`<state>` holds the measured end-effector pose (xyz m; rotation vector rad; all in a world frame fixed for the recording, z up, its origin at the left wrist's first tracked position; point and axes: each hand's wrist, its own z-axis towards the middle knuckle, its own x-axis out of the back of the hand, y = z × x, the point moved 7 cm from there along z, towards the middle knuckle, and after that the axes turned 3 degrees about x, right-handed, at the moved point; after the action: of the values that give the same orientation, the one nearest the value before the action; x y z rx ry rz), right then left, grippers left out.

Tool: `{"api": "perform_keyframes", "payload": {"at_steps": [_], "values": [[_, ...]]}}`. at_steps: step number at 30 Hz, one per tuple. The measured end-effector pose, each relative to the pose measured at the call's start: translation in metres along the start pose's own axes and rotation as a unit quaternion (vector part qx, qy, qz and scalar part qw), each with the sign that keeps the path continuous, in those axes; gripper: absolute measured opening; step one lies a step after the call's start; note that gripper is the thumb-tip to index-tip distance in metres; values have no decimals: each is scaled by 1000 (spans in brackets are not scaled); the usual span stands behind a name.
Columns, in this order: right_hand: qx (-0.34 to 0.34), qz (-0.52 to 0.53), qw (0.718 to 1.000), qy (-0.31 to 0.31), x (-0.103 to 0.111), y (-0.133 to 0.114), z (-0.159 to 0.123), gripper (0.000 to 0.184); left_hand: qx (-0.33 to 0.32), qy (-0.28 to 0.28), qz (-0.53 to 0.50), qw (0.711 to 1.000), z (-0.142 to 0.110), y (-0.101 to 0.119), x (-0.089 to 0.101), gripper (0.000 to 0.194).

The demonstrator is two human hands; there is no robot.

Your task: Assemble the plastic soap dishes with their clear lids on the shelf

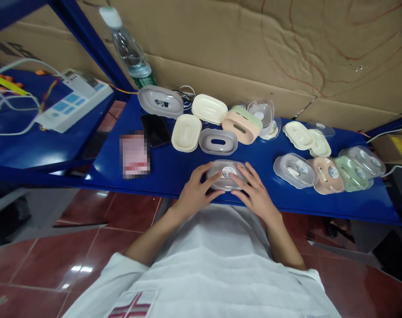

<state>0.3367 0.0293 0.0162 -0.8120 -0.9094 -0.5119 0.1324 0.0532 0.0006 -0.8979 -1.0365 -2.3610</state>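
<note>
A grey soap box with a clear lid and a round white sticker (228, 171) sits near the front edge of the blue table. My left hand (199, 187) grips its left end, thumb at the near side and fingers over the lid. From the right, my right hand (254, 190) holds the other end, its fingertips on the lid. Just behind stand a grey slotted box part (218, 141) and a cream tray (187, 133). Finished-looking lidded boxes in grey (294, 170), peach (328, 175) and green (353, 173) are lined up at the right.
Farther back are a grey oval shell (160, 101), another cream tray (210, 109), peach slotted parts (241, 127) and clear lids (261, 115). A dark phone (155, 129), a blurred pink item (134, 154) and a water bottle (130, 51) stand left, with a power strip (75, 106) beyond.
</note>
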Motion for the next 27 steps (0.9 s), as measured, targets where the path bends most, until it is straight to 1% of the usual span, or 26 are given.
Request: {"api": "perform_keyframes", "payload": {"at_steps": [5, 10, 16, 21, 24, 26, 27], "values": [[0, -63, 998, -18, 1, 0, -2, 67, 43, -49, -33, 997, 2, -2, -3, 57], [0, -69, 998, -16, -1, -1, -2, 59, 61, -86, -61, 993, 5, -3, -4, 58], [-15, -40, 999, -21, -2, 2, -1, 59, 76, -95, -67, 990, 8, -5, -4, 62], [-13, -36, 999, -11, -2, 3, 2, 63, 73, -72, -72, 992, 10, -5, -3, 61], [-20, -38, 999, -4, 6, -1, 5, 59, 83, -73, -79, 991, 10, -6, -3, 62], [-11, -8, 1000, 24, 19, -12, 5, 57, 87, -79, -83, 990, 10, -6, -3, 60], [1, 19, 999, 38, 26, -22, 3, 58, 88, -82, -83, 989, 10, -5, -3, 59]]}}
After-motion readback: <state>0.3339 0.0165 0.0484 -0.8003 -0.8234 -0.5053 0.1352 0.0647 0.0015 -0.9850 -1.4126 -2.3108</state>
